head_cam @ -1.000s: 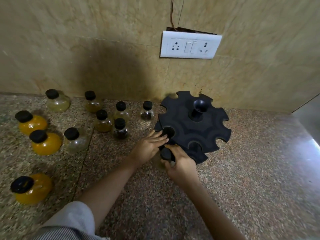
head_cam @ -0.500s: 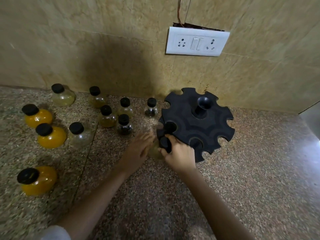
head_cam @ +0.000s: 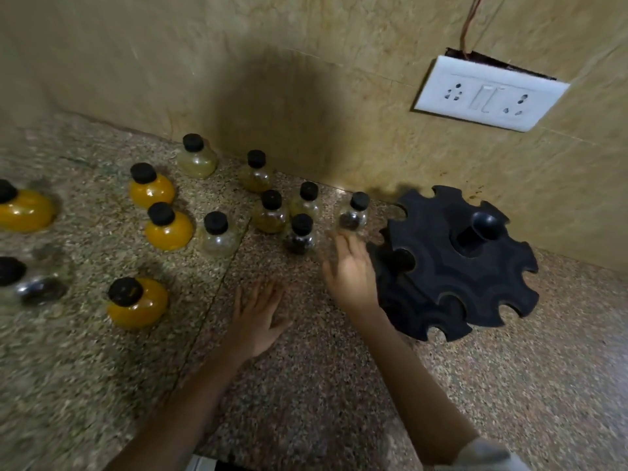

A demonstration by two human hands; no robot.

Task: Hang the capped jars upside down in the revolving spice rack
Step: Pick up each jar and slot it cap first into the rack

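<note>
The black revolving spice rack point(head_cam: 455, 270) stands on the granite counter at the right, its notched slots around the rim. Several black-capped jars stand upright to its left: small ones with dark or yellowish contents, such as one point(head_cam: 353, 212) close to the rack and another point(head_cam: 300, 234), and rounder orange-filled ones point(head_cam: 168, 227). My right hand point(head_cam: 350, 277) hovers open just left of the rack, fingers stretched toward the small jars, holding nothing. My left hand point(head_cam: 260, 311) is open, low over the counter, empty.
A tiled wall runs behind the counter, with a white socket plate point(head_cam: 489, 93) above the rack. More jars sit at the far left edge point(head_cam: 23, 210). Bare granite point(head_cam: 339, 385) lies in front of the hands.
Both hands have left the rack's near rim and moved left toward the jars; the jar cap my right hand gripped is no longer held. The view has swung left.
</note>
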